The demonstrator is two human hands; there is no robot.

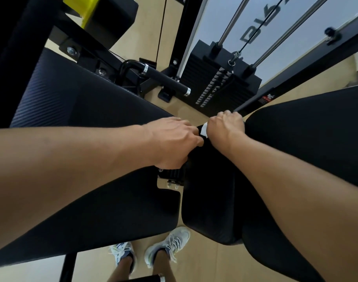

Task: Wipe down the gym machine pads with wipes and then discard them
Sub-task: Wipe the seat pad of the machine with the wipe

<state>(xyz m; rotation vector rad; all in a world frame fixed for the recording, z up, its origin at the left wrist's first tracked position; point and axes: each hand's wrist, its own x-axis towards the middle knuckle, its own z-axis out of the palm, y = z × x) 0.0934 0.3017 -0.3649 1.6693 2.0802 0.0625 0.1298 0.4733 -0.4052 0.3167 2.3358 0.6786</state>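
White wipe (204,129) clenched in your right hand (225,127), left hand (174,141) gripping the pad (210,200) at its 12 o'clock edge; wiping underway, discarding left.

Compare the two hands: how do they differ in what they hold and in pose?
The right hand is curled round a white wipe; the left hand shows no wipe and grips dark machine parts. The right hand lies slightly farther from the camera. Both meet between the black pads.
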